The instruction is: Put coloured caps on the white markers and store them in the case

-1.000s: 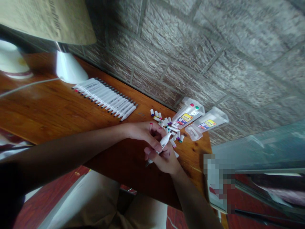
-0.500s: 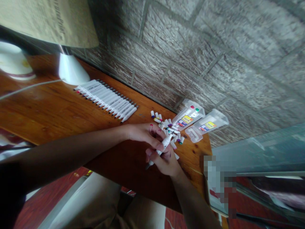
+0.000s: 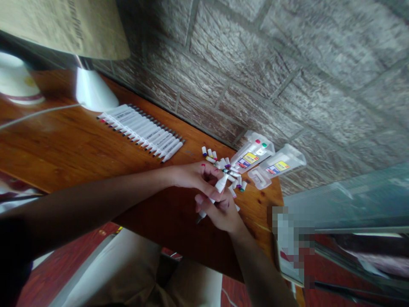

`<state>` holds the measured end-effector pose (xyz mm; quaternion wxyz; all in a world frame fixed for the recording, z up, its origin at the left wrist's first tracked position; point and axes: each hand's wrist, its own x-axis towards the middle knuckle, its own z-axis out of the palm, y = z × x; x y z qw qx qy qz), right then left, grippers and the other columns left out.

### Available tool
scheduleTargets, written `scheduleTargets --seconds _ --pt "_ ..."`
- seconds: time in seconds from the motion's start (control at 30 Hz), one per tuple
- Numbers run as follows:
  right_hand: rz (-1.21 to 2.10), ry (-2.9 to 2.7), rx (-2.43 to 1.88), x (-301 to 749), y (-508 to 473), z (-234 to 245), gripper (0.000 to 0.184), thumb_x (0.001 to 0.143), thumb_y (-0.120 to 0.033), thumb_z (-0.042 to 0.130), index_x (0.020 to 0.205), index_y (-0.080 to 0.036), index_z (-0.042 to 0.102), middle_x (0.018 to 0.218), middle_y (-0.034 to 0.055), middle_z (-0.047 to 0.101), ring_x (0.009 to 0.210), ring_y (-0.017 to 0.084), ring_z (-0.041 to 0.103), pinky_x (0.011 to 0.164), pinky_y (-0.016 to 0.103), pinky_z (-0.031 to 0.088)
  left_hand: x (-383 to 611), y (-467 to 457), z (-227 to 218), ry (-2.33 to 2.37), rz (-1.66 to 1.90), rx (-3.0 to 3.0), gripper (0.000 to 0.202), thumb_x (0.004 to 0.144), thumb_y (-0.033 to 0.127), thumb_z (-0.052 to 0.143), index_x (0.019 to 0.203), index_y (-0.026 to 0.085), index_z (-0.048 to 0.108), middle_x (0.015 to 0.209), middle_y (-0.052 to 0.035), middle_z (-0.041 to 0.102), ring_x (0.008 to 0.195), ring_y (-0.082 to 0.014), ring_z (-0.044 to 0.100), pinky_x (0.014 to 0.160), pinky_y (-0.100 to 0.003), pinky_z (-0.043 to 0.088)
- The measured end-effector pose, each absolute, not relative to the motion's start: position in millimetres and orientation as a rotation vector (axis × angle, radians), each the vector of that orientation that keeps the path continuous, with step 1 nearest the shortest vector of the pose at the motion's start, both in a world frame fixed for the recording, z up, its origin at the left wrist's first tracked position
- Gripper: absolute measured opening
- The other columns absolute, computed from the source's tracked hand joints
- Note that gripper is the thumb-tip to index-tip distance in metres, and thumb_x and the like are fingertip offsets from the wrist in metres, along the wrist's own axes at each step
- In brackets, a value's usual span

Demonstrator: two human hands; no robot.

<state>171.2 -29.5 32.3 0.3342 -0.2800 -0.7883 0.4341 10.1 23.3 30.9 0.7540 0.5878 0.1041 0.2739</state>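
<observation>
A white marker pen (image 3: 221, 183) is held slantwise in both hands above the desk's front part. My left hand (image 3: 194, 177) reaches in from the left, its thumb and fingers closed around the upper part of the pen. Below it, my right hand (image 3: 220, 213) grips the lower part, and the dark end sticks out past its thumb. Red marks show on my left hand. Just beyond the hands lies a loose heap of white marker caps (image 3: 234, 174) with coloured ends; my hands partly hide it.
A row of white markers (image 3: 143, 130) lies side by side on the wooden desk (image 3: 64, 149). Two clear plastic cases (image 3: 252, 155) stand near the right edge by the brick wall (image 3: 223, 76). A lamp (image 3: 94, 89), its cord and a paper cup (image 3: 17, 81) are at the left.
The pen has shifted slightly in my hands, its upper part now more upright. Both hands stay closed on it in nearly the same place. Row, caps and cases look unchanged.
</observation>
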Motion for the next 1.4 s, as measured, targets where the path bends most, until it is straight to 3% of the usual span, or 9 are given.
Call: scheduleTargets --seconds 0.27,0.5,0.77,1.03,1.4 --pt "1.267 -1.987 -0.765 171 -31 32 0.04 0.092 -0.043 0.058 0.063 -0.016 0.061 0.052 0.0004 0.062 0.045 0.009 0.056 0.045 0.018 0.045 4 17 48 0.261 0.566 1.311 0.038 0.071 0.044 0.081 0.09 0.011 0.075 0.076 -0.0087 0.073 0.061 -0.018 0.067 0.057 -0.028 0.057" --pt "1.149 -2.008 -0.67 168 -27 31 0.038 0.092 -0.042 0.058 0.065 -0.016 0.062 0.057 0.001 0.062 0.052 0.009 0.055 0.052 0.02 0.048 7 17 48 0.35 0.612 1.338 0.036 0.067 0.043 0.084 0.08 0.011 0.074 0.076 -0.0065 0.073 0.063 -0.0143 0.065 0.063 -0.024 0.053" --pt "1.134 -1.969 -0.542 166 -24 31 0.025 0.09 -0.027 0.061 0.068 -0.015 0.06 0.06 -0.0004 0.062 0.057 0.009 0.057 0.057 0.019 0.048 10 15 48 0.501 0.633 1.339 0.043 0.054 0.047 0.09 0.069 0.012 0.07 0.061 -0.0004 0.065 0.055 -0.0096 0.057 0.053 -0.018 0.042" --pt "1.268 -1.898 -0.522 165 -29 40 0.017 0.088 -0.02 0.06 0.072 -0.015 0.058 0.06 -0.0019 0.061 0.052 0.008 0.056 0.055 0.017 0.047 2 12 52 0.554 0.554 1.371 0.05 0.064 0.059 0.079 0.08 0.012 0.077 0.075 -0.0088 0.073 0.073 -0.0199 0.068 0.067 -0.026 0.051" --pt "1.22 -1.87 -0.496 163 -31 40 0.014 0.087 -0.02 0.062 0.075 -0.016 0.056 0.063 -0.0029 0.061 0.055 0.007 0.055 0.058 0.018 0.048 4 10 53 0.517 0.515 1.386 0.048 0.066 0.058 0.079 0.08 0.012 0.077 0.075 -0.0086 0.073 0.072 -0.0187 0.068 0.069 -0.026 0.052"
